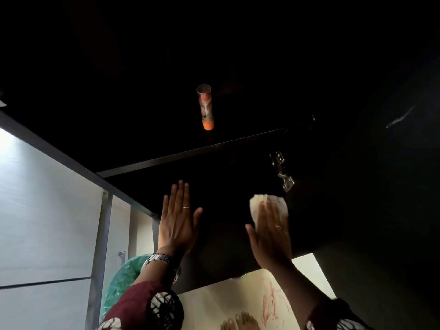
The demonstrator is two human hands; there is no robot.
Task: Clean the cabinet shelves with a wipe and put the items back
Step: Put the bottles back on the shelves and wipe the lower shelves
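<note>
We are looking down into a dark cabinet point(238, 67), most of whose inside is sitting in deep shadow. We are laying both hands on its lower shelf point(223, 236), a flat black board. The left hand point(177, 220) is resting palm down with straight fingers point(179, 194) held together, gripping nothing, and is wearing a watch point(158, 257) at the wrist. The right hand point(271, 236) is lying just as flat, its fingers stretched out and pressing a white wipe point(256, 206) against the shelf, so the wipe is lying between palm and board near the right side. A bare strip of shelf is lying open between the hands.

Above, the thin front edge of an upper shelf point(190, 152) is catching light, and a clear tube point(206, 107) with an orange cap is standing on it, well apart from both hands. A metal hinge point(282, 170) is glinting on the right, just beyond the wipe.

To the left, pale wall panels point(42, 210) and a grey metal post point(102, 246) are bordering the cabinet. A green plastic bag point(121, 279) is showing under the left wrist. Below the shelf's near edge, a pale floor point(226, 303) with red scribbles is showing, and our toes point(240, 321) are standing on it
</note>
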